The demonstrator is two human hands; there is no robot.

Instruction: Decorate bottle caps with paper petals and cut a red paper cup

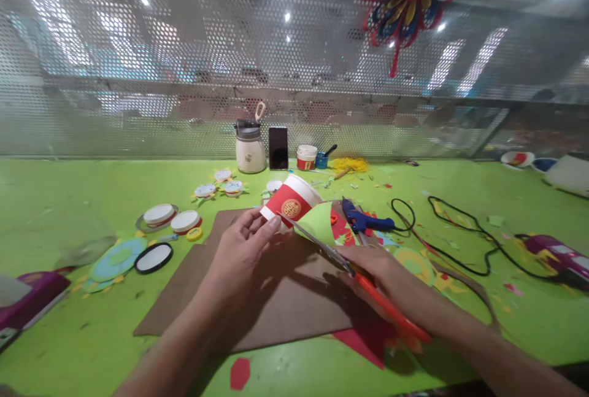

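Observation:
My left hand (246,240) is closed on a red and white paper cup (288,199) with a gold round emblem, tilted on its side above a brown cardboard sheet (271,311). In my right hand (372,268) is a pair of scissors (363,283) with orange handles. Their blades point up and left, with the tips at the cup's lower side. Whether the blades touch or cut the cup, I cannot tell. Light green paper (317,225) lies just behind the blades. Part of the orange handles is hidden by my right hand.
A blue glue gun (363,219) with a black cord lies right of the cardboard. Left are round white lids (184,221), a black-rimmed disc (154,258) and a blue-green paper disc (117,262). A bottle (251,151) and phone (278,148) stand behind. Paper scraps (240,373) are scattered about.

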